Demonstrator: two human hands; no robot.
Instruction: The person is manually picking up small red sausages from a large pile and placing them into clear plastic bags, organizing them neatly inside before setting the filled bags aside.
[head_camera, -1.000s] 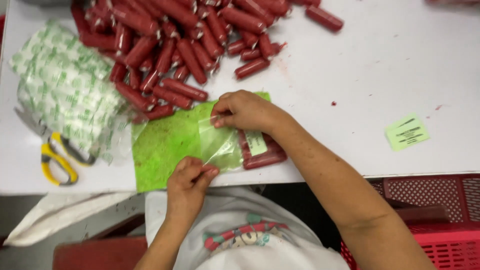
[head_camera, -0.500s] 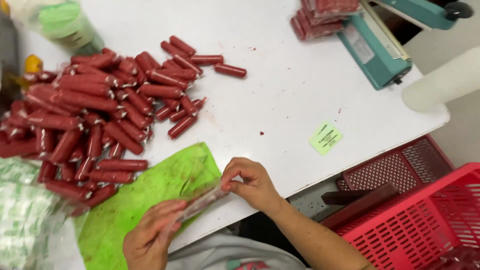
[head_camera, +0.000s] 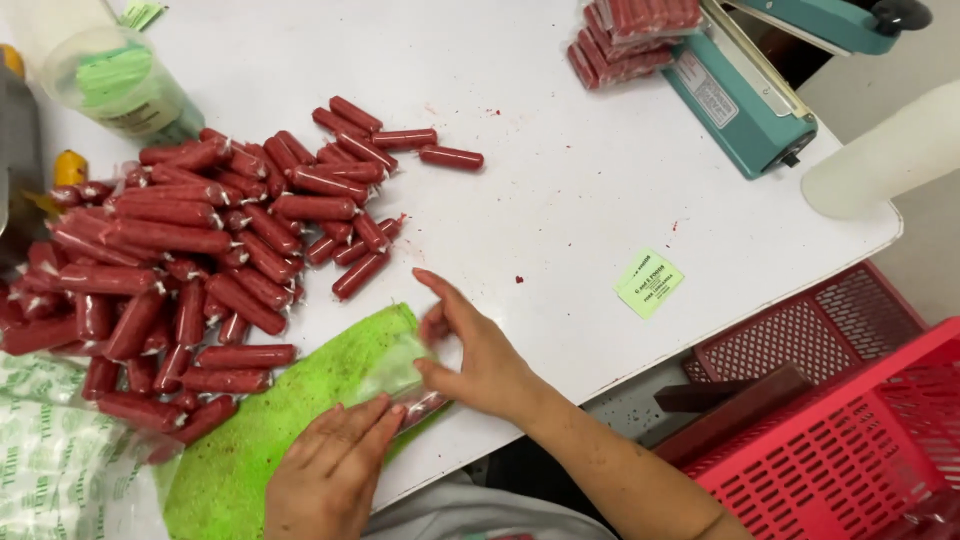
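Head view: both hands, left hand flat and right hand fingers spread, press a clear bag on the green mat.

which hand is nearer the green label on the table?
Right. The right hand lies just left of the green label, with bare table between. The left hand is farther away, lower left, on the green mat.
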